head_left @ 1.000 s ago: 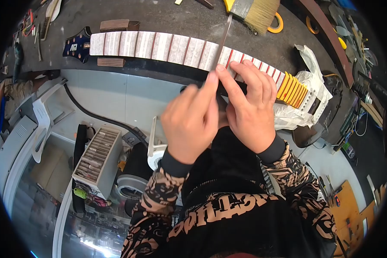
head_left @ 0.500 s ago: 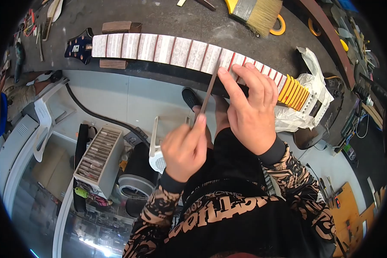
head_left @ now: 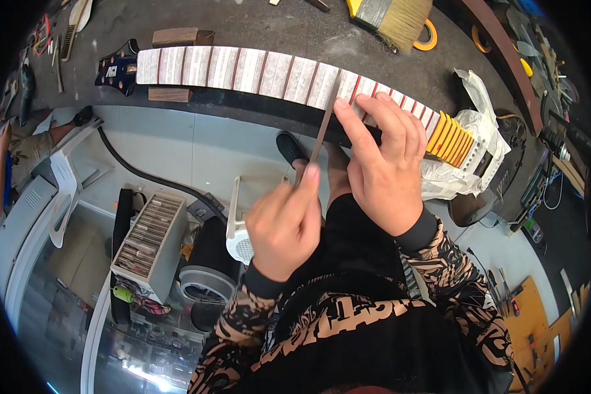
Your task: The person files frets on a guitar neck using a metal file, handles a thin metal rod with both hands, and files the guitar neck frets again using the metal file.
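Note:
A narrow metal file lies across the guitar neck, its far end over a fret. My left hand is closed around the near end of the file, thumb along the top. Fingers stretched and slightly apart, my right hand rests on the neck, its index fingertip against the file. The guitar neck has pale masking tape between its frets, and yellow tape covers the highest ones. At the left end is the dark headstock; the body is wrapped in white paper.
Wooden blocks flank the neck near the headstock. A wide brush and a yellow tape roll lie on the dark workbench. Below stands a white chair. Another person's arm shows at far left.
The file has slid forward across the neck, away from me, with my left hand following slightly up and right. My right hand stays nearly in place.

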Available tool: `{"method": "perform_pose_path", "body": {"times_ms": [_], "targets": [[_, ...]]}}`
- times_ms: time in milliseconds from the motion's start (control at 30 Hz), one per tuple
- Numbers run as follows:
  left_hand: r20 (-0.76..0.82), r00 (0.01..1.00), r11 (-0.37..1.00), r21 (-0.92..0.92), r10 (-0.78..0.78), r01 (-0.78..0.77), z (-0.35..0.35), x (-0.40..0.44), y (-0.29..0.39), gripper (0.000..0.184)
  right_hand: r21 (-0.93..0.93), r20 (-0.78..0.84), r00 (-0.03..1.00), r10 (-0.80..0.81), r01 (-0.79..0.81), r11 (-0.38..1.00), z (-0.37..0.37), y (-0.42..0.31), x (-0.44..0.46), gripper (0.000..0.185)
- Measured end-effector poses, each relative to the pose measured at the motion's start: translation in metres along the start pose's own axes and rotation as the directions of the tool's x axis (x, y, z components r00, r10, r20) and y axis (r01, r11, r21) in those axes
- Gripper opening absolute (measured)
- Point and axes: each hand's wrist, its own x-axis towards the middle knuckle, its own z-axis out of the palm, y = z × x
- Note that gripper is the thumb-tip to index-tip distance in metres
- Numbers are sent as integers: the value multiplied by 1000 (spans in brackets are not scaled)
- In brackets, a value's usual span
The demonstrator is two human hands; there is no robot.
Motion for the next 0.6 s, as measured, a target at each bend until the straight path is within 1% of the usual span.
{"method": "perform_pose_path", "body": {"times_ms": [67,133,200,267,333,400,500,600], "targets": [[-60,998,999,-36,29,-31,19,51,0,54,1,-4,1000,1,-1,1000,2,0,-1,90],[-77,996,997,-53,51,-55,26,62,-2,54,8,-12,1000,-3,3,1000,3,2,-2,91],[-44,996,996,-36,75,-76,22,55,-10,49,-1,13,1000,0,0,1000,0,0,-2,90],[-25,998,998,1,59,-59,9,-1,-19,47,-3,17,1000,-4,4,1000,-3,0,1,90],[-1,999,999,7,40,-40,4,-14,-17,47,3,4,1000,-10,10,1000,-1,2,-1,90],[6,1000,1000,-4,26,-26,2,-11,-15,47,4,-3,1000,-13,13,1000,0,3,0,91],[-92,993,990,-116,76,-86,33,53,-16,57,4,-2,1000,3,-3,1000,1,2,-1,91],[-69,996,990,-121,59,-67,28,44,-19,58,0,-7,1000,-2,2,1000,1,2,-1,91]]}}
